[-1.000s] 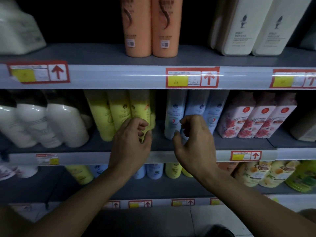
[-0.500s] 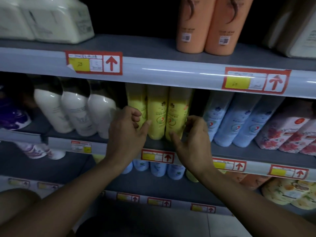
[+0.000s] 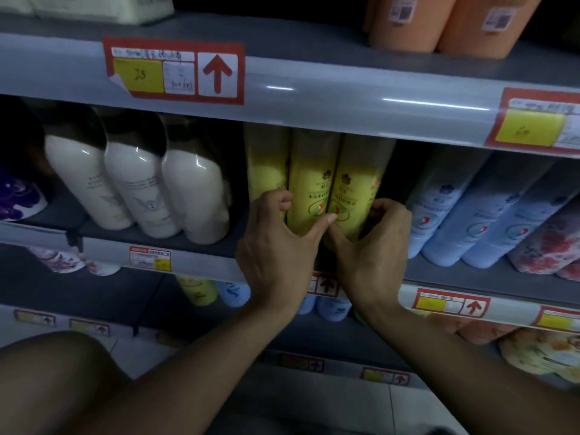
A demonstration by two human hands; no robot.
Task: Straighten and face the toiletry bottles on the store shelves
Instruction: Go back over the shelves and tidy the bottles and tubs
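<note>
A grey middle shelf [image 3: 150, 238] carries three white bottles [image 3: 135, 189] at the left, three yellow bottles [image 3: 309, 183] touching side by side in the centre, then pale blue bottles [image 3: 470, 215] and floral pink ones [image 3: 546, 246] to the right. The upper shelf [image 3: 314, 36] holds two orange bottles [image 3: 455, 23]. A lower shelf [image 3: 78, 293] bears further yellow and blue bottles.

Dim, blurred, wide-angle edge distortion

Single head-worn view, looking forward and slightly down from close range at the middle shelf [image 3: 314, 111], tilted a little; forearms entering from below, lower shelves visible underneath.
</note>
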